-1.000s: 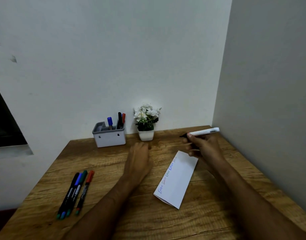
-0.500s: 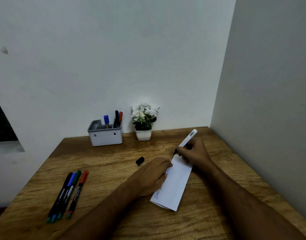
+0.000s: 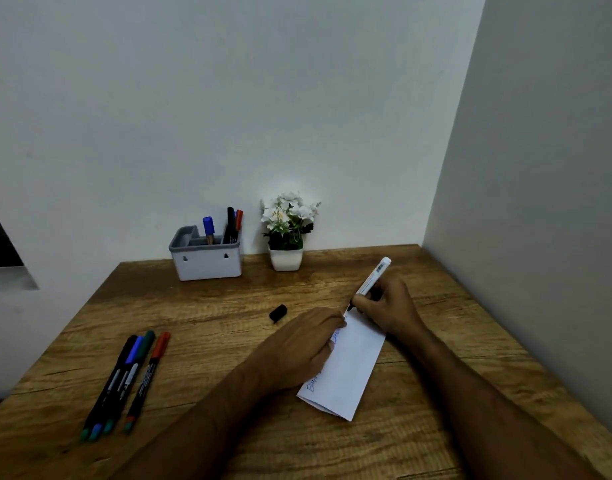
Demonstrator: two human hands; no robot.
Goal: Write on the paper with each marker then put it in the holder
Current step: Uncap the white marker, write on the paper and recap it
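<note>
On the wooden table [image 3: 228, 341] the folded paper [image 3: 349, 368] lay pinned under the left hand [image 3: 297, 348], fingers flat. The right hand [image 3: 387, 306] pinched a white marker [image 3: 373, 277], tip at the paper's far end: writing looked underway. Recapping with the black cap [image 3: 277, 313] probably came next, then the holder [image 3: 207, 261].

Not much to report on the person, honestly. You only see two forearms coming in from the bottom edge, ending in the left hand [image 3: 299, 344] and the right hand [image 3: 389, 304]. Both arms are bare right down to the frame edge, so any sleeves are out of view. The lighting is dim and fine detail gets lost.
</note>
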